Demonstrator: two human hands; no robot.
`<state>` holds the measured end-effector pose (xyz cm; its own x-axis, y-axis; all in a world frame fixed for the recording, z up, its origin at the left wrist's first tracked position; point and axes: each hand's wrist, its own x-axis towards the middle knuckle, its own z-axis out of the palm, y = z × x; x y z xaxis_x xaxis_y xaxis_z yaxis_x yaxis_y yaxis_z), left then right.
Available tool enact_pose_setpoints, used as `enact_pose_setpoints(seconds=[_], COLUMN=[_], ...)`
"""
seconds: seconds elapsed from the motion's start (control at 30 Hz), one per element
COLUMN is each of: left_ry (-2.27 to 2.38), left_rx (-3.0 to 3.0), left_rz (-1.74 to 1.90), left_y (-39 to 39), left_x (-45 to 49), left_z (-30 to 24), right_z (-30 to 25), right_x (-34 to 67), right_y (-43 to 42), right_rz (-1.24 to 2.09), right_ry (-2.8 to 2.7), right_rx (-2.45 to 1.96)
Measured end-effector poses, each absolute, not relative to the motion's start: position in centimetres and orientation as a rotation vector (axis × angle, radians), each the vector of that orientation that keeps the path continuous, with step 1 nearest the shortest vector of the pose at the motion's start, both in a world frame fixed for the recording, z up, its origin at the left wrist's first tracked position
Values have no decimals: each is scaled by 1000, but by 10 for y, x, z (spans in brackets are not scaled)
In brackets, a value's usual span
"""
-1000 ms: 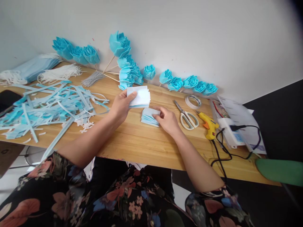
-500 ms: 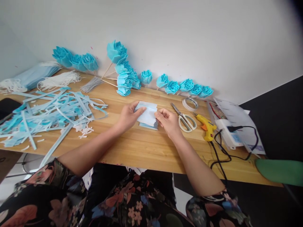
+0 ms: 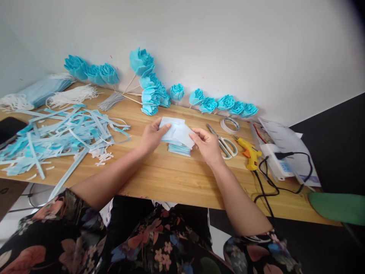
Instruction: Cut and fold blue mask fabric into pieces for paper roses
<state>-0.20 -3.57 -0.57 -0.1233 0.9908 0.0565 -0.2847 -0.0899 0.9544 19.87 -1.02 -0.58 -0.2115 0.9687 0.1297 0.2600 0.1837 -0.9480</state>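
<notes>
My left hand (image 3: 152,135) pinches a pale blue fabric sheet (image 3: 172,125) at its left edge, thumb on top. Between thumb and fingers, my right hand (image 3: 207,144) grips the edge of another thin whitish-blue fabric piece (image 3: 184,136), which lies partly over the first at an angle. Below both hands, a stack of cut light-blue fabric pieces (image 3: 179,148) rests on the wooden table (image 3: 171,177). Scissors (image 3: 227,146) with pale handles lie just beyond my right hand, which covers part of them.
Light-blue strips (image 3: 65,140) are heaped on the left, near a phone (image 3: 11,129). Blue fabric flowers (image 3: 151,95) line the wall. A tape roll (image 3: 229,125), yellow glue gun (image 3: 249,152) and power strip (image 3: 275,161) with cables lie on the right. Face masks (image 3: 45,91) are stacked at back left.
My right hand has drawn one fabric piece to the right, so it now sits skewed from the sheet in my left hand. My left hand has shifted slightly left.
</notes>
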Motion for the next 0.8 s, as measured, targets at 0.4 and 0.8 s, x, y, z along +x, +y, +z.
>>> enact_pose_setpoints(seconds=[0.4,0.8], left_ry=[952,949], left_rx=[722,723], left_rz=[1579,1555], left_y=[-29,-29], left_x=[-19,-16], left_z=[4,1], right_z=[-8,-28], right_x=[201,194], right_y=[-5,-1], right_rz=[1177,1021], right_ry=[-1582,-1726], right_rx=[-1157,-1275])
